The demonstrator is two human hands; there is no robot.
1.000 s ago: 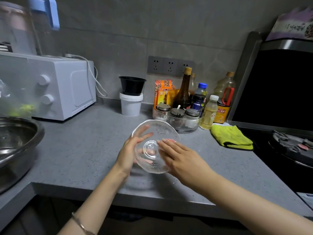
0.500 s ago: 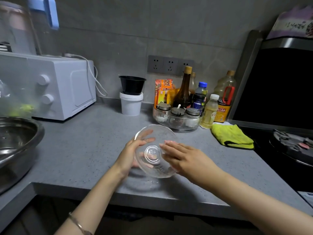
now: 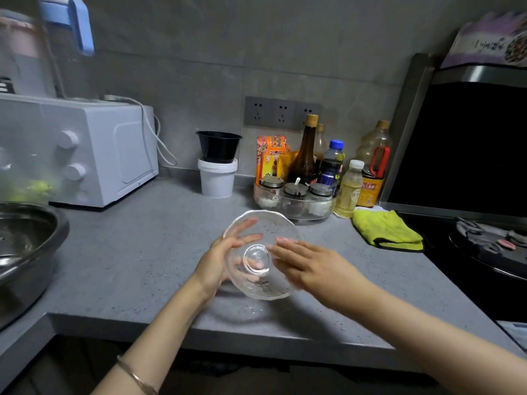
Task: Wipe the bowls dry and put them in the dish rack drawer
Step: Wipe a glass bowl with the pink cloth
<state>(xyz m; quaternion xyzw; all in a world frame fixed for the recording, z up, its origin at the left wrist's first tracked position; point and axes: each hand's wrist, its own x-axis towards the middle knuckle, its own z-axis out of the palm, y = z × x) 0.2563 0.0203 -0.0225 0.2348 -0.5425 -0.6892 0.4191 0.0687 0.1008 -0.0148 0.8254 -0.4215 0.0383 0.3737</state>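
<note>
The left hand (image 3: 216,260) lies flat-fingered against the left side of a clear glass bowl (image 3: 263,290), its fingers showing through the glass. The right hand (image 3: 310,266) presses straight fingers on the bowl's outer right side. The bowl is carried between both hands above the grey countertop (image 3: 128,266), tilted with its base toward the viewer. To the far right lies a yellow cloth (image 3: 385,229). Beyond the bowl stands a clear tray of seasoning jars (image 3: 293,203). At the left edge sits a steel basin (image 3: 25,246), with a white microwave (image 3: 85,149) behind it.
</note>
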